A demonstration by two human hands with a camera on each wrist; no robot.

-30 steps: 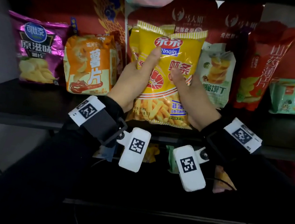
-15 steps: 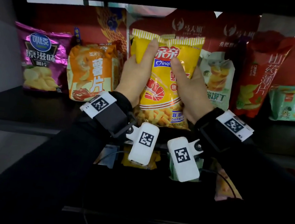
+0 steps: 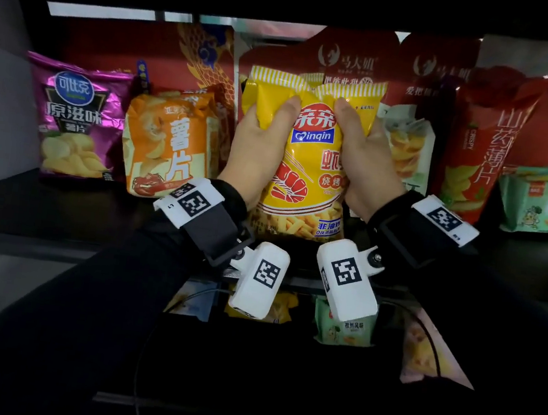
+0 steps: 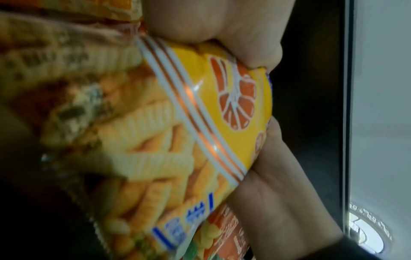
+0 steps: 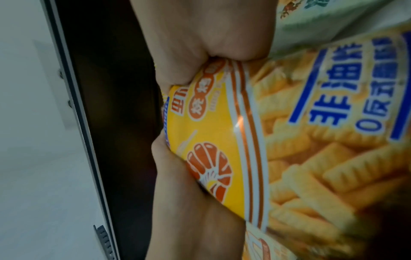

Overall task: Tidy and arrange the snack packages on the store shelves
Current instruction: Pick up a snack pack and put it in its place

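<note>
Yellow shrimp-stick bag [image 3: 305, 163] stands upright mid-shelf [image 3: 59, 201], between the orange chip bag [image 3: 169, 146] and a pale bag behind. Left hand [image 3: 259, 150] and right hand [image 3: 364, 160] each grip an upper side, thumbs in front, likely to square it facing outward.

black sleeves [image 3: 74, 303] | black wrist straps [image 3: 210, 223] | white coded camera pods [image 3: 258, 279]

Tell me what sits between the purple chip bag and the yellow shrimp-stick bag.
In the head view, one orange chip bag stands between the purple chip bag and the yellow shrimp-stick bag.
</note>
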